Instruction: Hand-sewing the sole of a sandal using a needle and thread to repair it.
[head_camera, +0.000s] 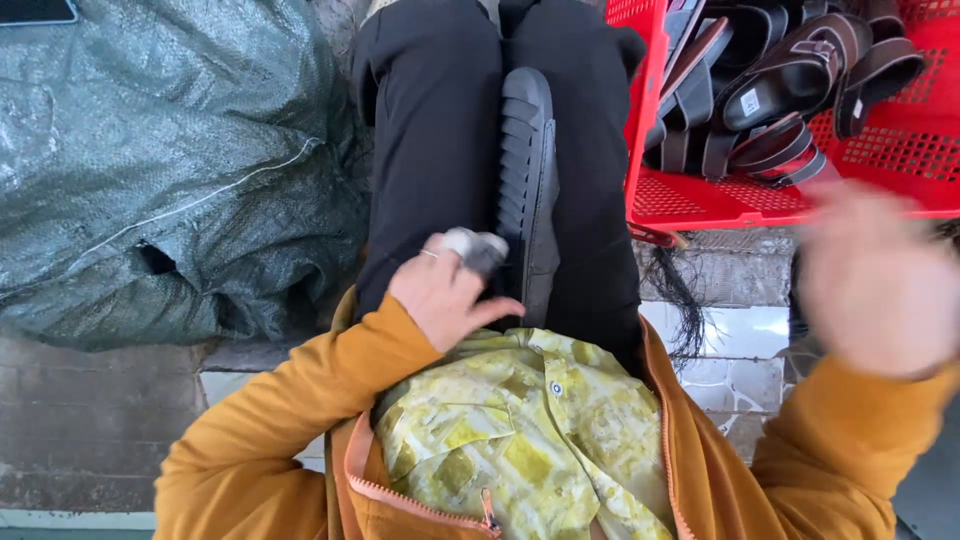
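Observation:
A black ridged shoe sole (527, 170) lies lengthwise on my lap between my black-trousered legs. My left hand (448, 290) grips its near end, with grey tape wrapped round one fingertip and a ring on another finger. My right hand (875, 280) is raised to the right, blurred by motion, fingers spread and holding nothing, just below the red plastic crate (700, 200). The crate holds several dark brown sandals (790, 75).
A large grey-green woven sack (170, 160) fills the left side on the brick floor. Pale tiles (730, 350) show under my right arm. I wear an orange zip jacket over a yellow patterned shirt.

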